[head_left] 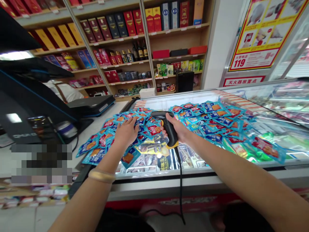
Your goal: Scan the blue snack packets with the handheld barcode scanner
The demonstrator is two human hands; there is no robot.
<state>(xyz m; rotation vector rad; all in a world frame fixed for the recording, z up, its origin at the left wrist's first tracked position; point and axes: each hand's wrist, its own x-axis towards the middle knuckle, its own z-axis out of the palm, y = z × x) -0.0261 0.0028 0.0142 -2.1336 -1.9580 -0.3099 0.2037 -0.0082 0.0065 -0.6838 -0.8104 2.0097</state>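
Note:
My right hand (179,129) is wrapped round the grip of a black and yellow barcode scanner (171,131), whose head points left over the packets. From the grip's base a black cable (181,180) runs down past the freezer's front edge. My left hand (126,132) lies with fingers stretched out on a heap of blue snack packets (106,135), left of the scanner. No packet is visibly gripped in it. A second heap of similar packets (218,117) spreads to the right of my right hand. Both heaps rest on the glass-topped freezer (161,102).
At the left stand a dark checkout terminal (48,96) and a flat black scale (93,104) on the counter (106,116). Shelves (118,40) with boxes and bottles rise behind the freezer. A white box (147,92) sits beyond its far edge.

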